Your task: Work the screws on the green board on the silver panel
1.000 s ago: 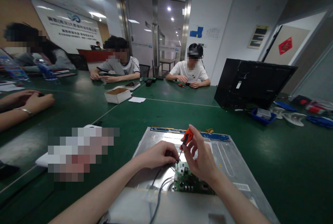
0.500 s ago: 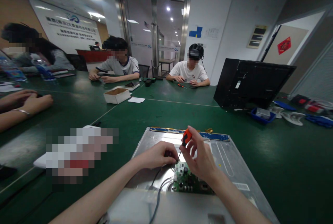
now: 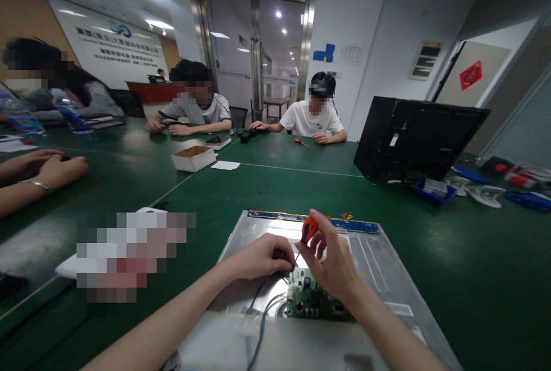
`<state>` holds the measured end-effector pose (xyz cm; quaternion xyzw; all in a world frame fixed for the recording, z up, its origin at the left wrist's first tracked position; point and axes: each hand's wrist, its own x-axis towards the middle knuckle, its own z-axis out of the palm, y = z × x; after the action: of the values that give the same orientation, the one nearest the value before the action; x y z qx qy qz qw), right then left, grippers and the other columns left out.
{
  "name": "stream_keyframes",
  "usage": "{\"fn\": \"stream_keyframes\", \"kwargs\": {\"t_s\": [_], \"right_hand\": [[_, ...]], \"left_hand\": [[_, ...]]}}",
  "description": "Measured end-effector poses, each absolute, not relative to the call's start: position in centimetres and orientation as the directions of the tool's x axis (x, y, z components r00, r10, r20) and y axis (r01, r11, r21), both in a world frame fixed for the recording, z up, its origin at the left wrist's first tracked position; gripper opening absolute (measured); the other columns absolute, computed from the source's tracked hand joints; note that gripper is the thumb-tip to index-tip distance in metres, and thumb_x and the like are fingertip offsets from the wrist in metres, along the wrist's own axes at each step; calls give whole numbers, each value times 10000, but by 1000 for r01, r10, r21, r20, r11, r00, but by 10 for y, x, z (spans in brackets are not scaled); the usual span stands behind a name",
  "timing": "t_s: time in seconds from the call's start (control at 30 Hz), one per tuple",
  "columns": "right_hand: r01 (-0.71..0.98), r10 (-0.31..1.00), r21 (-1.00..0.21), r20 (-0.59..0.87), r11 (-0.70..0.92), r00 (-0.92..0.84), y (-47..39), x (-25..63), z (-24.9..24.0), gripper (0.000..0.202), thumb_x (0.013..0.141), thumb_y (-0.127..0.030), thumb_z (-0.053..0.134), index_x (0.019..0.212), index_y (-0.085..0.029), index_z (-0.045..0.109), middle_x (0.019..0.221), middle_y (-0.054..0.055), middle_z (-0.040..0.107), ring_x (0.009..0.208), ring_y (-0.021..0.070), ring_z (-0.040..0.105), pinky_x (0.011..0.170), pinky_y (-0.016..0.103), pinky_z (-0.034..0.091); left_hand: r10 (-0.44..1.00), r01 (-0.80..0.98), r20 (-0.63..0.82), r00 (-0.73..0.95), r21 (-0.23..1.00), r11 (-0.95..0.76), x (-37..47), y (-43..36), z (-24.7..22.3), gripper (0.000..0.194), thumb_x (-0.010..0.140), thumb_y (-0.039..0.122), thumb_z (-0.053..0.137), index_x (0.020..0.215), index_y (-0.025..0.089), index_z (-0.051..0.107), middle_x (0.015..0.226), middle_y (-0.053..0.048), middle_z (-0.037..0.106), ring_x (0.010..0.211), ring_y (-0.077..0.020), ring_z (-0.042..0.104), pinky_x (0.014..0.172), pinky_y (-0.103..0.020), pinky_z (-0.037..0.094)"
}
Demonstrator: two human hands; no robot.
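A silver metal panel [image 3: 374,267] lies on the table in front of me, with a blue strip board [image 3: 275,217] along its far edge. On it sits a green circuit board [image 3: 307,296], grey and black cables [image 3: 262,331] running at its left. My right hand [image 3: 331,256] grips a red and black screwdriver [image 3: 309,228], its shaft slanting down to the board's upper left corner. Beside that tip, my left hand [image 3: 267,256] has its fingers closed at the corner; what they pinch is hidden.
A white open box [image 3: 193,159] and paper [image 3: 226,165] stand beyond the panel. A black monitor [image 3: 422,135] and blue tray [image 3: 434,192] are at the right. Another person's hands [image 3: 55,173] rest at the left; people sit across the green table [image 3: 297,187].
Both my hands and the screwdriver have barely moved. Across the table, the person in the white shirt has reached one hand out toward small black objects.
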<state>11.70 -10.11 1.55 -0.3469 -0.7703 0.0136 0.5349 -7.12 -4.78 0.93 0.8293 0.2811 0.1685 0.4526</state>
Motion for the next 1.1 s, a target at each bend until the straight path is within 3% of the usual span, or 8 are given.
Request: {"fn": "stream_keyframes", "kwargs": {"t_s": [0.2, 0.5, 0.73, 1.0, 1.1], "right_hand": [[479, 580, -433, 786, 764, -214, -103, 117, 16, 643, 911, -145, 468, 1485, -252, 201, 781, 17, 625, 556, 141, 587, 441, 230, 462], [544, 526, -366, 833, 755, -171, -98, 117, 12, 597, 917, -249, 543, 1441, -279, 258, 776, -14, 586, 505, 117, 536, 423, 223, 448], [483, 576, -422, 785, 767, -230, -103, 118, 17, 656, 913, -144, 452, 1502, -251, 182, 870, 40, 627, 590, 136, 593, 464, 238, 474], [546, 535, -378, 830, 748, -159, -100, 117, 16, 562, 903, -231, 553, 1411, -260, 315, 724, -25, 607, 478, 114, 529, 422, 222, 442], [537, 564, -408, 810, 739, -161, -100, 117, 16, 558, 902, -229, 552, 1410, -261, 325, 768, -10, 637, 499, 115, 558, 426, 220, 446]], "left_hand": [[647, 328, 13, 762, 855, -402, -70, -49, 10, 34, 754, 151, 656, 772, 156, 683, 740, -10, 662, 706, -155, 586, 661, -257, 453], [608, 312, 31, 794, 836, -450, -71, -47, 10, 65, 765, 161, 639, 810, 145, 684, 759, -13, 659, 718, -159, 583, 677, -260, 447], [638, 327, 25, 769, 843, -427, -70, -49, 12, 28, 756, 162, 651, 767, 155, 676, 728, 0, 651, 697, -151, 574, 651, -246, 444], [629, 319, 35, 777, 840, -440, -71, -48, 9, 38, 766, 176, 650, 789, 156, 673, 759, -7, 658, 726, -161, 580, 677, -257, 443], [624, 312, 34, 781, 843, -437, -71, -48, 9, 36, 769, 180, 649, 788, 156, 668, 747, -1, 648, 713, -157, 575, 680, -259, 443]]}}
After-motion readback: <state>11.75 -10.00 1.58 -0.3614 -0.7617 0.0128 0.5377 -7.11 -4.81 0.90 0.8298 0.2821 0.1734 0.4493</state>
